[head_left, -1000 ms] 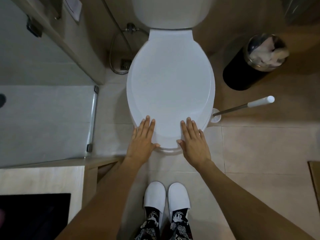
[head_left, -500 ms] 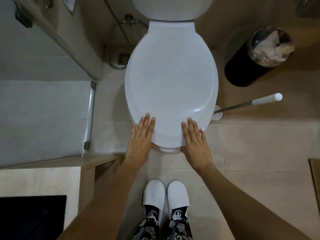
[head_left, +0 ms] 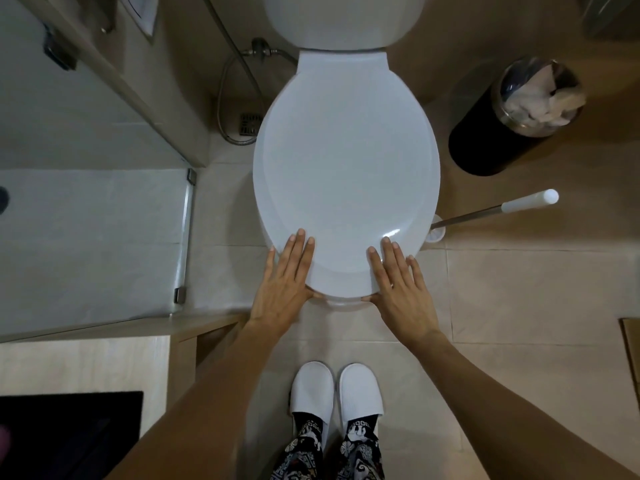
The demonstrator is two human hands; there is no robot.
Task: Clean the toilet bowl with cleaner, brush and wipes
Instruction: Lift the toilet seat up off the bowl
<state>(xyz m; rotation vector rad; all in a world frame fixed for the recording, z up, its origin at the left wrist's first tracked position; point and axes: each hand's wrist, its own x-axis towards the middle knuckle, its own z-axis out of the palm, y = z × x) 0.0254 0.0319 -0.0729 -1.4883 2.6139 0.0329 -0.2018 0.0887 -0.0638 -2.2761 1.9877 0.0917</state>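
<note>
The white toilet lid is down over the bowl, below the tank. My left hand lies on the lid's front left edge, fingers flat on top and thumb tucked under the rim. On the front right edge my right hand sits the same way. A toilet brush with a white grip leans out of its white holder on the floor, right of the bowl. The bowl's inside is hidden. No cleaner or wipes are in view.
A black bin with crumpled paper inside stands at the back right. A metal hose and a floor drain are left of the toilet. A glass shower door and a wooden counter close the left side. My white slippers stand on the tiles.
Both thumbs have slid from the lid's top down under its front rim. The fingers stay flat on the lid, and the view has shifted slightly.
</note>
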